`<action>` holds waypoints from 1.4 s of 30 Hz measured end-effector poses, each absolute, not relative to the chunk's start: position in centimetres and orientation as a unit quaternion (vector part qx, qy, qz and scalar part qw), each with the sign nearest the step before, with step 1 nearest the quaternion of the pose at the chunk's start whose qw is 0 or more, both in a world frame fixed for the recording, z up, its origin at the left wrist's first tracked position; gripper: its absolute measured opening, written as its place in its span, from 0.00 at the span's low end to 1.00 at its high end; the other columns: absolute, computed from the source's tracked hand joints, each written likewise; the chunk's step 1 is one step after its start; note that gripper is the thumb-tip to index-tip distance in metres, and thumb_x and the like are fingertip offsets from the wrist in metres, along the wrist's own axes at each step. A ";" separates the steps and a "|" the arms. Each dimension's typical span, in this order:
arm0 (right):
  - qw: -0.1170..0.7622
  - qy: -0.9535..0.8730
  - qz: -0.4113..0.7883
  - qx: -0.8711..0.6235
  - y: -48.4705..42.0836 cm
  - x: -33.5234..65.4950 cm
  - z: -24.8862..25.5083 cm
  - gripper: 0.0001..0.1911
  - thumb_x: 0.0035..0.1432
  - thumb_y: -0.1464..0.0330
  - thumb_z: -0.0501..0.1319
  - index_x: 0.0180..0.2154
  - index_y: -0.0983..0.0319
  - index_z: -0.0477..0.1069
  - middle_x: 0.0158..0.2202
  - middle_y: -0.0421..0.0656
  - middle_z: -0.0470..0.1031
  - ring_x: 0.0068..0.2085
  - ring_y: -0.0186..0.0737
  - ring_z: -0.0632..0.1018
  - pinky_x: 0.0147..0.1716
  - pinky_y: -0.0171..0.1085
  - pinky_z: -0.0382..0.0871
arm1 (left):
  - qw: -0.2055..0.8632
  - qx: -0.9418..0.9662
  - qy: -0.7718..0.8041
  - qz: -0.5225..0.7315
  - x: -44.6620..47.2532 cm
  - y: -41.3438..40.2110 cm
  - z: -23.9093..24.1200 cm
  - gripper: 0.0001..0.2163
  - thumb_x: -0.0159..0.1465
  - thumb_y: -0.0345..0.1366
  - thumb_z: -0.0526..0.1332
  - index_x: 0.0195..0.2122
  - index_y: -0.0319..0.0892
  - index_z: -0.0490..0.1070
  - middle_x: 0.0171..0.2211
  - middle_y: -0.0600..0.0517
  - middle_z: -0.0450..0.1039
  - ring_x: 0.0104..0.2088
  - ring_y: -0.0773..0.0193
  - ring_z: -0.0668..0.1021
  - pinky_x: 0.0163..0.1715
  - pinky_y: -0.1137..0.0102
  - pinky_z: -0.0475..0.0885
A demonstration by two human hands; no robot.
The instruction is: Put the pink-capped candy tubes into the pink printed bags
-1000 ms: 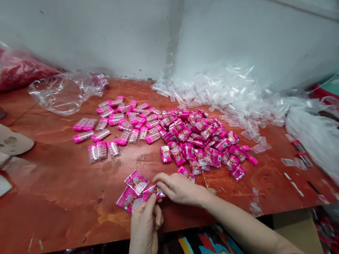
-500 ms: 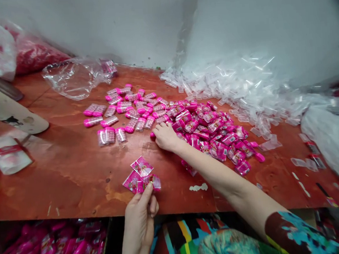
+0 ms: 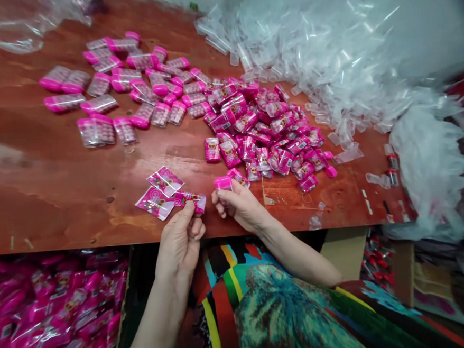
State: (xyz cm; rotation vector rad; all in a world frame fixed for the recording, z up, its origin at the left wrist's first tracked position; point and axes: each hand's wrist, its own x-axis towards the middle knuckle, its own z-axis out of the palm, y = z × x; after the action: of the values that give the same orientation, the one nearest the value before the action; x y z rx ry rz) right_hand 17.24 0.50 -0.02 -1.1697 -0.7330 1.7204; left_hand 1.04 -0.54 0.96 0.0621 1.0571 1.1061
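My left hand [image 3: 181, 238] pinches a pink printed sleeve [image 3: 192, 199] between thumb and fingers near the table's front edge. Two flat pink printed sleeves [image 3: 156, 202] lie just beyond it, overlapping. A short way to the right, my right hand [image 3: 242, 207] is closed on a small candy container, its pink cap [image 3: 223, 183] showing above the thumb; the fingers hide the rest. Past the hands, clear candy containers with pink caps [image 3: 142, 90] are scattered on the left. Beside them is a heap of containers wrapped in pink sleeves [image 3: 252, 125].
Clear plastic empty containers [image 3: 307, 57] are piled along the wall at the back right. A white plastic bag [image 3: 430, 165] stands at the right edge. Below the wooden table [image 3: 58, 191], a box of pink wrapped containers [image 3: 55, 319] sits at left.
My right hand has come back from the capped containers to beside my left hand, now holding one. My left hand still holds a sleeve. The view has tilted down and closer.
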 end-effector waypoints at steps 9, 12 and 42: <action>0.471 -0.323 0.658 -0.491 0.4 18.1 -0.7 0.24 0.58 0.53 0.75 0.41 0.58 0.65 0.24 0.29 0.69 0.23 0.31 0.69 0.26 0.32 0.64 | 0.765 0.117 0.473 0.421 3.3 -1.1 0.8 0.17 0.52 0.43 0.83 0.27 0.37 0.79 0.23 0.54 0.74 0.17 0.76 0.64 0.15 0.77 0.60; 0.481 -0.353 0.614 -0.516 0.5 18.6 -0.7 0.23 0.57 0.57 0.76 0.43 0.57 0.66 0.26 0.29 0.68 0.25 0.30 0.70 0.27 0.33 0.64 | 0.745 0.130 0.496 0.426 3.6 -1.2 1.0 0.16 0.54 0.44 0.81 0.27 0.38 0.79 0.17 0.57 0.67 0.16 0.74 0.64 0.15 0.76 0.59; 0.504 -0.347 0.629 -0.479 -3.2 19.8 -0.7 0.24 0.69 0.49 0.67 0.52 0.56 0.62 0.35 0.35 0.77 0.23 0.30 0.71 0.25 0.34 0.66 | 0.705 0.103 0.539 0.450 4.4 -1.3 0.6 0.21 0.52 0.46 0.82 0.23 0.42 0.71 0.15 0.58 0.65 0.15 0.73 0.64 0.15 0.74 0.61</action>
State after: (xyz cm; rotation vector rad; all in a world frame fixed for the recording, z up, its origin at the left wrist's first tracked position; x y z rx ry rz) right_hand 19.79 -3.23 -0.71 -1.1562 -0.8382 1.5188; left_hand 4.40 -1.28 0.59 0.2293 1.1973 1.0003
